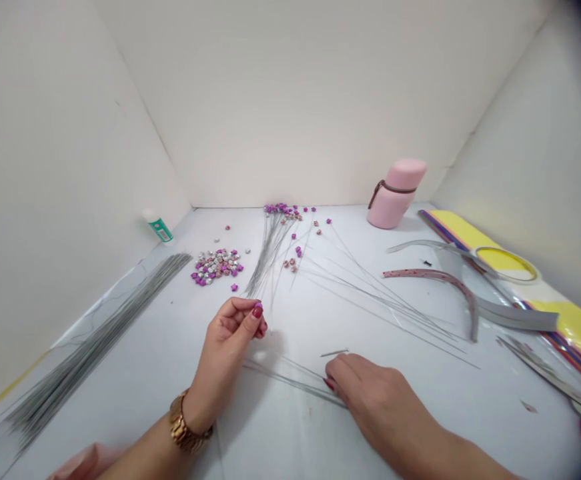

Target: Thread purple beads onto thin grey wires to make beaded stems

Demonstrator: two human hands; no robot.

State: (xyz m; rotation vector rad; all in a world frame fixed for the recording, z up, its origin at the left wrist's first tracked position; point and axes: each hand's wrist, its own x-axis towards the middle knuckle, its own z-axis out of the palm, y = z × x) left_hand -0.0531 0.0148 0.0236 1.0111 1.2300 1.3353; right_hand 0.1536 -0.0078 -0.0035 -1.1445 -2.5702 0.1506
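In the head view, the small, glossy purple star (259,305) sits between the thumb and fingertips of the left hand (233,337), which is closed narrowly on it over the middle of the white desk (280,440). The right hand (377,393) is low over the desk to the right and nearer the person, fingers curled down at a few thin, straight grey wires (290,381); whether it pinches them or only rests on them, I cannot tell.

The relation that matters is between star and wires: the wires lie on the near side of the star, between the two hands. The left hand is nearer the star, the right hand nearer the wires, touching their right-hand part.

The wires' long axis runs crosswise, at a shallow slant to the desk's back edge. Their left ends, below the left hand, lie closer to that back edge; toward the right they slope to the person and pass under the right fingers, where their ends are hidden. The star is compact, with no clear long axis, and the thumb covers too much of it to tell which way its tips point.
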